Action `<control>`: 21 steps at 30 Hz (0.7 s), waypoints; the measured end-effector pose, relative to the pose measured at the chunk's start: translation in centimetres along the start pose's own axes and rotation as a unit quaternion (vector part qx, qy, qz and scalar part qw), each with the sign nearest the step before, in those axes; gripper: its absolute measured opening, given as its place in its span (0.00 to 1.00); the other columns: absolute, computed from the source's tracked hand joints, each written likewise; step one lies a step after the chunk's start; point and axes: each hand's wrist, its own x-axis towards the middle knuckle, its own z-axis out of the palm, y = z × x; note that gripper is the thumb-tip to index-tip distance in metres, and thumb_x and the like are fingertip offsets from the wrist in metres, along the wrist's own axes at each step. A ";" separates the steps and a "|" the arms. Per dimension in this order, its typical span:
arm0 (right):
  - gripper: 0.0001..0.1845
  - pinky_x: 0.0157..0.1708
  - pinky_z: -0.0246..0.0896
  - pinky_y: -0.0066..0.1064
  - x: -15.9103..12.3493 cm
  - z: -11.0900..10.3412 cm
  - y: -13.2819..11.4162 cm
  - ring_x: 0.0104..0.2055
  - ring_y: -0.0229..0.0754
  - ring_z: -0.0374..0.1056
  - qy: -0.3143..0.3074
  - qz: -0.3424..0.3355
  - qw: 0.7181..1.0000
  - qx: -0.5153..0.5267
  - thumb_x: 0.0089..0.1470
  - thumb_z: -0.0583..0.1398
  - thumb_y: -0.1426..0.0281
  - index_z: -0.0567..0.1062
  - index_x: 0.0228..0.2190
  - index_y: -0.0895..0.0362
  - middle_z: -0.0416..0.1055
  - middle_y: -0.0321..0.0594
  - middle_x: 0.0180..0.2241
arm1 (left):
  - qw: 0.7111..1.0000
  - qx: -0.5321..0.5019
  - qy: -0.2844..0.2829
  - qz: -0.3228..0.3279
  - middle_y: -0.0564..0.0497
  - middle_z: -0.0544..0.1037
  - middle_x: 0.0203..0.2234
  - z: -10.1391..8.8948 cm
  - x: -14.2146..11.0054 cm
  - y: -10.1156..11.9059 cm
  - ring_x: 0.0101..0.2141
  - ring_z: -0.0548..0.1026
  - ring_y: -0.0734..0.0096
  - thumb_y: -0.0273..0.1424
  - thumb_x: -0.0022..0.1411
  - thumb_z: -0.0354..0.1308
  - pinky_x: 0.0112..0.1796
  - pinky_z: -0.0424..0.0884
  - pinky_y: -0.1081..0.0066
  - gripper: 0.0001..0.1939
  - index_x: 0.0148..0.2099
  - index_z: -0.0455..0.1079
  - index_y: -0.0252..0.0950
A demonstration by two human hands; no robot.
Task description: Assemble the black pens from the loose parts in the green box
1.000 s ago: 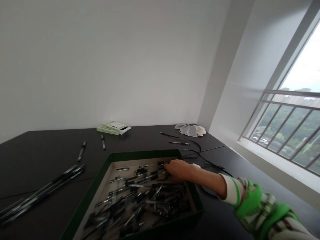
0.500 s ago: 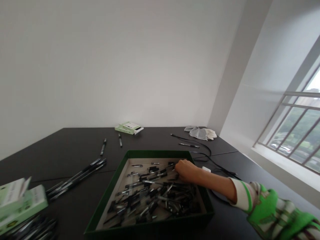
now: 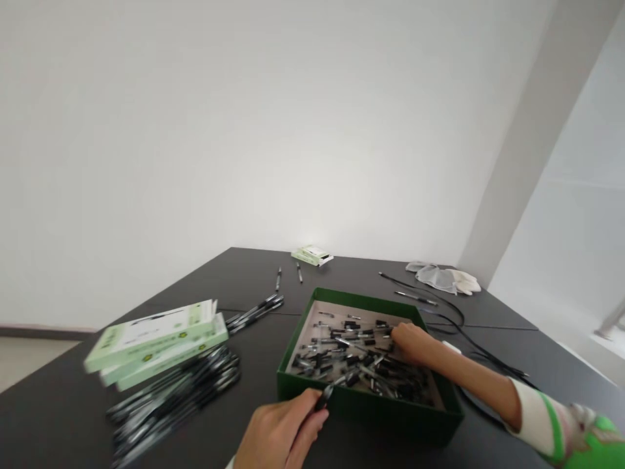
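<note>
Left hand (image 3: 280,433) pinches a black pen (image 3: 322,398) between thumb and fingers, its long axis slanting up and right toward the near wall of the green cardboard tray (image 3: 366,417), while the right hand (image 3: 413,344), fingertips hidden, lies closer to the loose pens (image 3: 342,345) inside.

This looks like a bare indoor workroom or office rather than a home: plain white walls (image 3: 244,143) fill the upper left of the frame, and a long dark tabletop (image 3: 254,273) carries an open green box (image 3: 371,417) of loose pens (image 3: 351,352), pale green packets (image 3: 156,342), a black cable (image 3: 454,312) and white gloves (image 3: 463,281).
</note>
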 end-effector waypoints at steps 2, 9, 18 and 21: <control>0.18 0.45 0.68 0.44 0.1 0.0 0.1 0.47 0.47 0.69 -0.006 -0.005 1.000 0.007 0.61 0.59 0.65 0.70 0.50 0.60 0.69 0.47 0.50 | 0.999 0.004 -0.020 -0.024 0.60 0.74 0.23 -0.2 0.3 0.5 0.25 0.76 0.74 0.35 0.72 0.46 0.27 0.68 0.75 0.09 0.39 0.63 0.41; 0.07 0.40 0.67 0.38 -0.6 -2.0 0.5 0.38 0.43 0.70 0.073 -0.004 0.993 0.092 0.58 0.60 0.69 0.75 0.35 0.61 0.73 0.42 0.36 | 0.997 -0.015 -0.046 -0.067 0.55 0.73 0.25 -0.1 0.6 1.6 0.25 0.73 0.73 0.33 0.72 0.47 0.28 0.70 0.71 0.12 0.37 0.66 0.34; 0.10 0.32 0.63 0.26 -10.1 -6.3 -4.7 0.33 0.38 0.70 0.188 -0.071 0.919 0.340 0.58 0.53 0.68 0.74 0.35 0.57 0.73 0.37 0.31 | 0.999 0.038 -0.010 0.001 0.57 0.76 0.27 -0.6 0.0 2.3 0.27 0.76 0.71 0.36 0.73 0.42 0.28 0.70 0.71 0.12 0.43 0.65 0.40; 0.07 0.33 0.64 0.27 -12.6 -5.5 -8.5 0.32 0.38 0.70 0.171 -0.168 0.816 0.527 0.55 0.57 0.72 0.76 0.33 0.59 0.73 0.39 0.32 | 0.996 0.064 0.021 0.057 0.56 0.79 0.34 -0.6 -0.3 1.7 0.32 0.78 0.72 0.37 0.72 0.44 0.33 0.72 0.73 0.10 0.48 0.64 0.43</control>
